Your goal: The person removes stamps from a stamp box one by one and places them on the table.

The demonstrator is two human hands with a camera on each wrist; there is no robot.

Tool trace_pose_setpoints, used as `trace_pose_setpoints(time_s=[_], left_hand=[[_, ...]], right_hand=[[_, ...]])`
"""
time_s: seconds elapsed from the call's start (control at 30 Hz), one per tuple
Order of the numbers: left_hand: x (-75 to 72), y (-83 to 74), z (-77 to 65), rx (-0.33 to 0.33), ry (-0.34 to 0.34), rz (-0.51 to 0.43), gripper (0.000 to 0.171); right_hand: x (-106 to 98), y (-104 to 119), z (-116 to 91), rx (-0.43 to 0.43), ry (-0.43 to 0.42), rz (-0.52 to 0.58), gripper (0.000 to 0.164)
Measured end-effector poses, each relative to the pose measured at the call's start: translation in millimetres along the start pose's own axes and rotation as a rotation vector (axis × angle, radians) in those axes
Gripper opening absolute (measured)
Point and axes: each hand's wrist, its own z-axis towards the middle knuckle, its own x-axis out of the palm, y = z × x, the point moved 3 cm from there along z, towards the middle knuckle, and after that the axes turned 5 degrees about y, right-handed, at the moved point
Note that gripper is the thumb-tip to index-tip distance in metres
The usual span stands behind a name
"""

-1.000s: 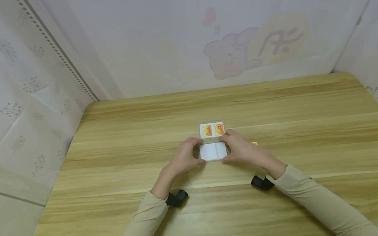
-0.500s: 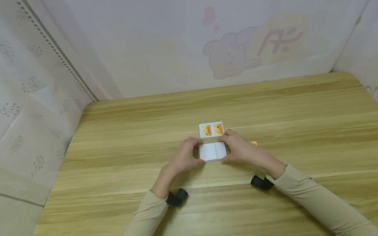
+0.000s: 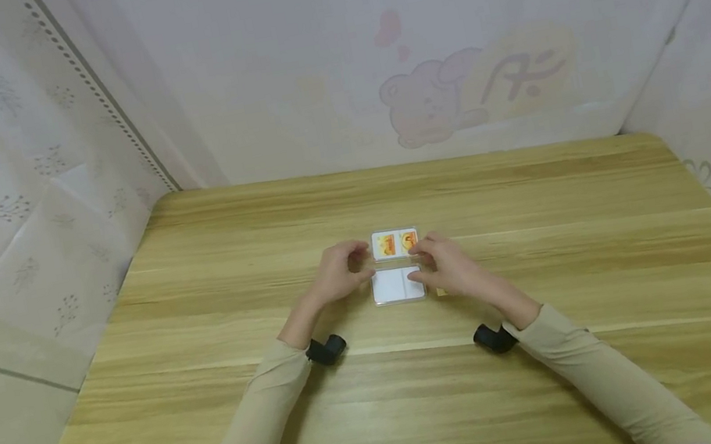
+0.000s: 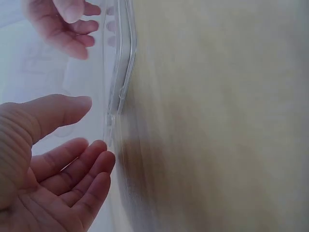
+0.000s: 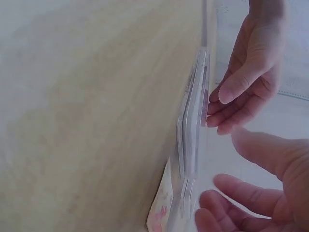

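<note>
Two flat, clear plastic cases lie end to end on the table, one behind the other. The near case shows plain white inside; the far case carries two orange pictures on white. My left hand, thumb and fingers apart, is at the left side where the two cases meet. Opposite it, my right hand hovers over their right side, its fingertips overlapping both cases in the head view. From the left wrist view, nothing is between the left fingers. The right fingers are likewise spread and hold nothing.
A small yellowish piece peeks out below my right hand. Beside the cases in the right wrist view lies a patterned paper. The wood-grain table ends at a pale printed curtain.
Both hands have let go of the near case's sides and moved away from me, toward the join with the far case. The cases stay in place.
</note>
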Motion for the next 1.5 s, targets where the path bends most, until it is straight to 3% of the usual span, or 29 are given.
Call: trace_pose_setpoints(time_s=[0.23, 0.4, 0.87, 1.1, 1.5], left_hand=[[-4.0, -1.0, 13.8, -0.05, -0.012, 0.043, 0.055], [-6.1, -0.4, 23.7, -0.083, 0.017, 0.072, 0.064], [-7.9, 9.2, 35.4, -0.135, 0.107, 0.083, 0.068], [-3.4, 10.6, 39.4, -0.138, 0.144, 0.117, 0.066], [-2.8, 8.2, 40.0, -0.153, 0.141, 0.128, 0.064]], right_hand=[[-6, -2, 9, -0.052, -0.084, 0.016, 0.034], [-10, -4, 17, -0.033, -0.097, 0.001, 0.036], [-12, -10, 35, 0.103, 0.014, 0.015, 0.05], [-10, -16, 39, 0.108, 0.034, -0.016, 0.054], [-9, -19, 45, 0.108, 0.081, -0.067, 0.061]])
